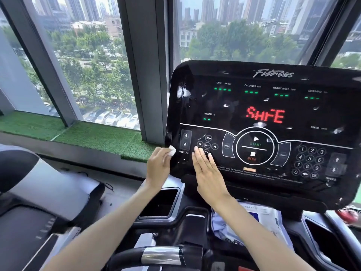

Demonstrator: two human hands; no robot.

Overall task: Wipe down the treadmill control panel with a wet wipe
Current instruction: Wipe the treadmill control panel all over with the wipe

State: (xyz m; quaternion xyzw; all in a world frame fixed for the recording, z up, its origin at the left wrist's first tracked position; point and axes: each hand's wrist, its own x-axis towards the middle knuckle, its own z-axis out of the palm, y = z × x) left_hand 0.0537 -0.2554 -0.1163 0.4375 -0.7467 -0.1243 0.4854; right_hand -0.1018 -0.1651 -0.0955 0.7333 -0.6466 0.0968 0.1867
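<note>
While the left hand (158,165) pinches a crumpled white wet wipe (172,150), likely limp and light, at the glossy black control panel's (234,106) lower-left edge, the right hand (207,173) rests flat, empty.

**Control panel** (234,106): glossy black, with white outlines, white lettering and white keypad digits to the right of the right grip (209,173). Green dashed read-outs and red dot-matrix letters lie above that grip. Green START and red STOP legends sit inside a white ring.
**Wet wipe** (172,150): white, in the left grip (158,165).
**Turf strip** (97,135), left of the left grip: green, fine-grained.
**Packet** (269,218), below the right grip: white and blue.
**Handlebar** (162,255): black with a silver band.
</note>
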